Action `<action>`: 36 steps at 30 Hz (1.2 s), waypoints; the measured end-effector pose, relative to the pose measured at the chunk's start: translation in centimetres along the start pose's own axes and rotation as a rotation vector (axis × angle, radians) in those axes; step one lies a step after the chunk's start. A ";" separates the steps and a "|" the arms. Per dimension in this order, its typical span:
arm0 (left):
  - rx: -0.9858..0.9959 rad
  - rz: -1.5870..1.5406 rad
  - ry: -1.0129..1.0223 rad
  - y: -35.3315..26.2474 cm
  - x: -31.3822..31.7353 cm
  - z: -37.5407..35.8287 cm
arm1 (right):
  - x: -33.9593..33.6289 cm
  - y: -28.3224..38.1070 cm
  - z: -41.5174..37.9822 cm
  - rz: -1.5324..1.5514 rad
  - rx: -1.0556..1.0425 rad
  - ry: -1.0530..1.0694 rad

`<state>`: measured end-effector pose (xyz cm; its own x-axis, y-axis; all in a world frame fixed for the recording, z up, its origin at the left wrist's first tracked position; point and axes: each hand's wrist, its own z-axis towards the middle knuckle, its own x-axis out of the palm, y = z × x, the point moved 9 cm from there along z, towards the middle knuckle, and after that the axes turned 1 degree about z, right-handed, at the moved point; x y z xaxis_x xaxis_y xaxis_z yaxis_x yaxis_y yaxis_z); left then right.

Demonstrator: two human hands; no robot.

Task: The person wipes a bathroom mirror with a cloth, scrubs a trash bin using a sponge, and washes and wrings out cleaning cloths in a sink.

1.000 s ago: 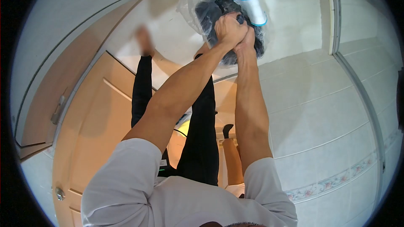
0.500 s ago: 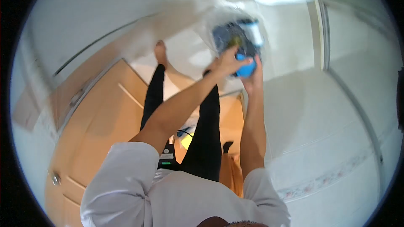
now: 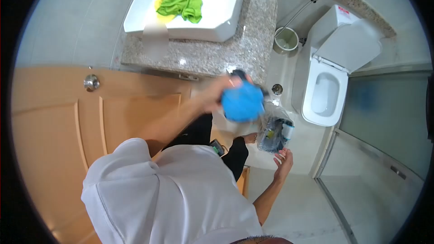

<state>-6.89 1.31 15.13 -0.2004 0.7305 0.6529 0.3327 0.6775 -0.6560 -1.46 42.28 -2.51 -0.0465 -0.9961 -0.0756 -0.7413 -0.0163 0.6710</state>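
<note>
My left hand (image 3: 216,94) is wrapped around a rounded blue object with a black part (image 3: 242,103), raised near the counter's front edge. Motion blur hides what kind of thing it is. My right hand (image 3: 283,157) is empty, its fingers loosely curled and apart. Close beyond that hand, on the floor, is a clear plastic bag (image 3: 263,141) around dark items. A white cylinder with blue ends (image 3: 287,131) and something yellowish show among them.
Above the granite counter (image 3: 253,31) sits a white basin (image 3: 226,0) with green and yellow cloths (image 3: 183,7) inside. To the right stand a toilet with its lid raised (image 3: 322,95) and a pail (image 3: 286,40). A wooden door (image 3: 58,122) is at left.
My left hand has carried the blue object away from the bag toward the counter. My right hand has let go of it and stays near the bag. The view has swung toward the basin.
</note>
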 end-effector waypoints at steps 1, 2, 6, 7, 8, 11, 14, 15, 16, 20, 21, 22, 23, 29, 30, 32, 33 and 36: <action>0.067 0.000 -0.076 -6.7 0.2 -1.9 | 0.4 0.9 -1.7 -0.065 -0.042 -0.040; 0.208 0.126 -0.171 -12.1 -2.7 -2.6 | 0.5 1.0 -2.2 -0.039 -0.040 -0.084; 0.644 0.905 -0.887 -31.7 -11.8 -5.8 | 0.7 -3.9 -3.8 -0.095 -0.076 -0.218; 0.837 1.190 -0.873 -34.9 -12.4 -4.8 | 1.3 -4.2 -5.2 -0.187 -0.126 -0.287; 0.981 1.554 -0.790 -36.8 -12.4 -3.0 | 1.5 -6.2 -5.3 -0.304 -0.137 -0.332; 0.777 2.440 -0.370 -35.9 -20.5 6.8 | 6.0 -1.8 -13.5 -0.664 -0.068 -0.380; 0.411 2.521 -0.260 -33.0 -24.4 12.9 | 7.2 -6.8 -17.1 -0.515 0.094 -0.487; 0.356 2.504 -0.322 -33.6 -25.0 13.0 | 8.1 -9.6 -18.6 -0.467 0.109 -0.533; 0.375 2.526 -0.282 -33.7 -25.3 14.2 | 8.3 -11.0 -19.6 -0.426 0.124 -0.579; 0.353 2.399 -0.292 -34.4 -25.8 16.6 | 9.6 -19.1 -22.9 -0.340 0.187 -0.722; 0.639 2.384 -0.312 -35.0 -25.5 16.7 | 10.5 -21.1 -23.7 -0.304 0.217 -0.738; 0.931 2.353 -0.326 -35.8 -24.0 16.4 | 11.2 -22.8 -24.5 -0.275 0.223 -0.745; 0.965 2.365 -0.294 -35.8 -23.0 16.8 | 12.2 -25.3 -25.0 -0.221 0.310 -0.696; 0.452 2.460 -0.458 -36.0 -24.0 19.3 | 17.5 -32.8 -29.8 0.193 0.530 -0.682; 0.471 2.450 -0.455 -35.8 -23.5 19.4 | 18.1 -33.8 -30.5 0.285 0.538 -0.719; 0.521 2.421 -0.454 -35.5 -22.4 19.4 | 18.9 -34.9 -31.8 0.342 0.552 -0.752; 0.551 2.400 -0.440 -35.3 -21.7 19.4 | 19.1 -35.4 -32.4 0.383 0.563 -0.779; 0.650 2.326 -0.399 -34.6 -18.8 19.2 | 19.4 -37.2 -33.0 0.427 0.579 -0.765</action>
<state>-32.33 -34.21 18.29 -0.2017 -0.0635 -0.9774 -0.0069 -0.9978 0.0663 47.26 20.73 -4.58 -0.6412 -0.5847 -0.4971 -0.7608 0.5689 0.3122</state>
